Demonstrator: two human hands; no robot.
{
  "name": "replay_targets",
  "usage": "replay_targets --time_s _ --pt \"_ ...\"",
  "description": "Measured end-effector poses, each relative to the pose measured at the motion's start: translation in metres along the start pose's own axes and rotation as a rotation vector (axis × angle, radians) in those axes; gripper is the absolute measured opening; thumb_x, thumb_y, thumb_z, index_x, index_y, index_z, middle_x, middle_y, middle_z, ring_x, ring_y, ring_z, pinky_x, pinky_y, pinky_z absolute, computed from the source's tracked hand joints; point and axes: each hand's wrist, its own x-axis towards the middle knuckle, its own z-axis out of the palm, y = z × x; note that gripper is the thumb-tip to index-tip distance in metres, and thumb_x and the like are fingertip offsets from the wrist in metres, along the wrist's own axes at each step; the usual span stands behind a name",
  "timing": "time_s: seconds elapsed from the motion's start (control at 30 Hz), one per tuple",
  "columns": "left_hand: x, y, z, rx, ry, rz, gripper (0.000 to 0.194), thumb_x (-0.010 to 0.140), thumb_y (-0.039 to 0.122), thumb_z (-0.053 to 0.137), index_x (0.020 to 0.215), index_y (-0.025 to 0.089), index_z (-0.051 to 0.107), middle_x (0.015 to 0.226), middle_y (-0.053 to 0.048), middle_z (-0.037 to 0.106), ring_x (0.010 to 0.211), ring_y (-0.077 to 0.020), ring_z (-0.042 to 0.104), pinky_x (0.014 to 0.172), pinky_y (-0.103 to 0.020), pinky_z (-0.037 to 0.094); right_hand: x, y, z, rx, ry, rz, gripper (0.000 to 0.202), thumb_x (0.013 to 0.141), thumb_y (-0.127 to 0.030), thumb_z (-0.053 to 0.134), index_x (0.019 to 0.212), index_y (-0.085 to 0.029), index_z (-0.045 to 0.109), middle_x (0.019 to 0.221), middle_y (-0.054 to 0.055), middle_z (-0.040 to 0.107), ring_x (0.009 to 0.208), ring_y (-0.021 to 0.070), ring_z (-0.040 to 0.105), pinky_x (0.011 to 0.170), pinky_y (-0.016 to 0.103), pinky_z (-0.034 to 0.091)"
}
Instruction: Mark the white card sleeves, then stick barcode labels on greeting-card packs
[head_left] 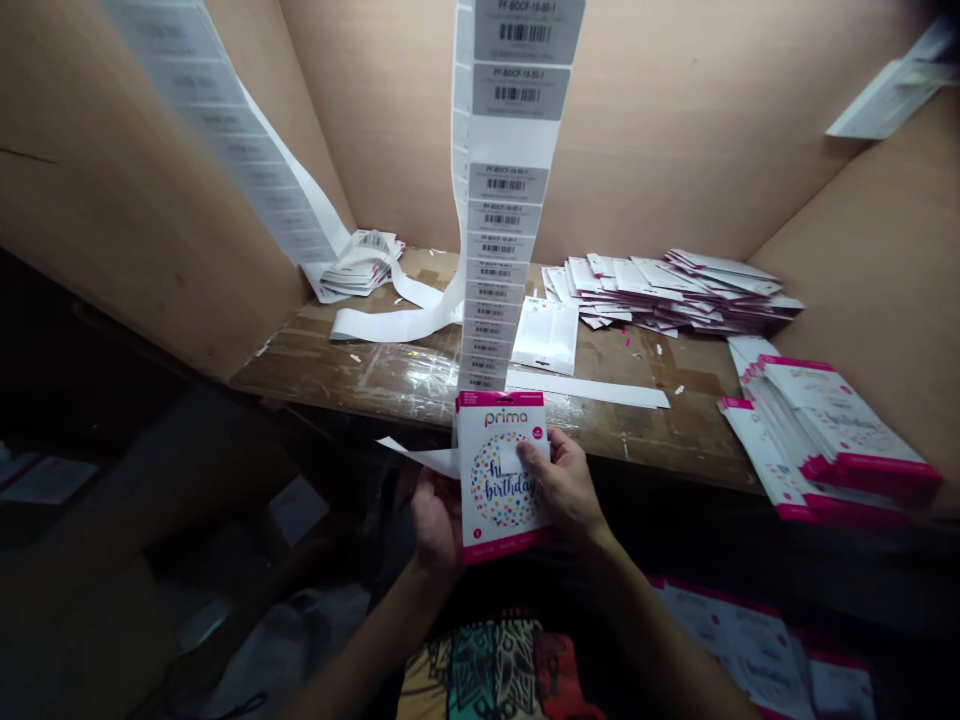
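A flat white and pink packet marked "prima", with a dotted round birthday design, is upright between my two hands; more packet edges show behind it. My left hand grips its left side, its fingers partly hidden behind. My right hand holds the right edge, the thumb lying in front on a small white label that covers part of the lettering. A loose white paper strip sticks out by my left hand. Just beyond the packet hangs a long strip of barcode labels.
A second label strip hangs at left above a small packet pile. Piled packets lie on the shelf at back right, with another stack at the right edge. One white packet lies mid-shelf. Wooden panels enclose it.
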Motion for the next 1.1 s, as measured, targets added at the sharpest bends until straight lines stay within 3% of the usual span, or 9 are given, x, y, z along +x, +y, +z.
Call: replay_targets --time_s 0.1,0.2,0.27,0.37,0.5,0.6,0.77,0.93,1.1 --pt "-0.004 0.002 0.0 0.049 -0.067 -0.087 0.054 0.098 0.036 0.059 0.147 0.013 0.065 0.138 -0.018 0.074 0.135 -0.043 0.065 0.12 -0.062 0.045 0.001 -0.003 0.0 -0.004 0.02 0.003 0.052 0.078 -0.05 0.092 0.112 -0.018 0.069 0.106 0.011 0.083 0.088 0.0304 0.081 0.083 0.047 0.068" --pt "-0.007 0.004 -0.001 0.19 -0.066 -0.158 0.058 0.091 0.032 0.072 0.146 0.015 0.065 0.133 -0.018 0.076 0.127 -0.043 0.07 0.115 -0.063 0.05 0.002 -0.004 -0.001 -0.038 0.032 -0.017 0.053 0.077 -0.051 0.092 0.111 -0.018 0.068 0.105 0.012 0.083 0.09 0.031 0.081 0.082 0.046 0.068" --pt "-0.007 0.003 -0.002 0.311 0.005 -0.068 0.061 0.084 0.031 0.084 0.141 0.017 0.068 0.12 -0.016 0.081 0.115 -0.0412 0.076 0.106 -0.061 0.058 0.003 -0.002 -0.002 -0.075 0.044 -0.042 0.051 0.078 -0.051 0.091 0.11 -0.019 0.068 0.105 0.012 0.083 0.092 0.0314 0.081 0.083 0.046 0.067" --pt "-0.005 -0.001 -0.005 0.49 0.08 0.186 0.06 0.076 0.037 0.094 0.13 0.018 0.074 0.105 -0.011 0.083 0.096 -0.0347 0.081 0.09 -0.05 0.066 0.003 0.002 -0.003 -0.167 0.103 -0.112 0.05 0.079 -0.051 0.09 0.11 -0.019 0.068 0.107 0.013 0.082 0.094 0.0314 0.08 0.083 0.045 0.067" --pt "0.001 -0.001 -0.01 0.75 0.091 0.361 0.051 0.085 0.057 0.085 0.113 0.015 0.08 0.092 -0.009 0.082 0.081 -0.0261 0.079 0.073 -0.036 0.065 0.003 0.004 -0.001 -0.327 0.167 -0.182 0.044 0.081 -0.049 0.087 0.108 -0.02 0.067 0.104 0.012 0.082 0.089 0.0302 0.079 0.077 0.042 0.065" --pt "0.005 0.002 -0.013 0.871 0.066 0.417 0.047 0.09 0.058 0.079 0.11 0.015 0.081 0.088 -0.007 0.081 0.076 -0.0229 0.077 0.069 -0.031 0.062 0.003 0.004 0.001 -0.393 0.185 -0.235 0.039 0.079 -0.042 0.087 0.104 -0.021 0.067 0.098 0.009 0.081 0.085 0.028 0.077 0.077 0.039 0.063" --pt "0.008 0.004 -0.013 0.869 0.06 0.423 0.043 0.088 0.054 0.083 0.108 0.016 0.082 0.086 -0.006 0.081 0.075 -0.0231 0.077 0.071 -0.032 0.063 0.005 0.004 0.003 -0.31 0.14 -0.239 0.042 0.075 -0.039 0.09 0.104 -0.022 0.065 0.099 0.007 0.08 0.088 0.0272 0.076 0.079 0.038 0.062" --pt "0.004 0.001 -0.009 0.786 0.121 0.453 0.043 0.078 0.047 0.092 0.104 0.015 0.083 0.083 -0.007 0.081 0.069 -0.0215 0.076 0.068 -0.032 0.063 0.007 0.001 0.007 -0.131 0.08 -0.149 0.046 0.075 -0.044 0.092 0.105 -0.022 0.064 0.099 0.007 0.08 0.086 0.0264 0.077 0.08 0.039 0.063" --pt "0.0 0.002 -0.004 0.747 0.154 0.48 0.042 0.074 0.045 0.095 0.101 0.015 0.083 0.086 -0.008 0.083 0.075 -0.0237 0.079 0.073 -0.034 0.065 0.006 -0.005 0.011 -0.126 0.057 -0.147 0.044 0.075 -0.042 0.091 0.104 -0.022 0.064 0.099 0.007 0.08 0.084 0.026 0.077 0.079 0.039 0.064"
